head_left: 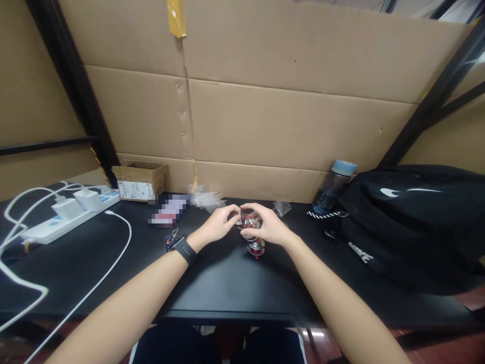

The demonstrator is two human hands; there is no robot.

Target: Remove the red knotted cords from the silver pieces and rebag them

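Both hands meet over the middle of the black table. Between them is a shiny silver-and-red object (250,221) with rounded parts, its exact kind unclear at this size. My left hand (219,224), with a dark watch on its wrist, pinches the object's left side with thumb and fingertips. From the right, my right hand (268,226) curls its thumb and fingers around the same object. Just below it, nearer to me, a round silver disc-like piece (256,247) with red parts shows; whether it is joined to the held object I cannot tell.
Clear plastic bags (206,198) and an open cardboard box (139,182) lie at the back left, beside a blurred-out flat item (169,210). A white power strip (71,215) with cables is far left. A blue-capped bottle (333,187) and black bag (413,227) stand right.
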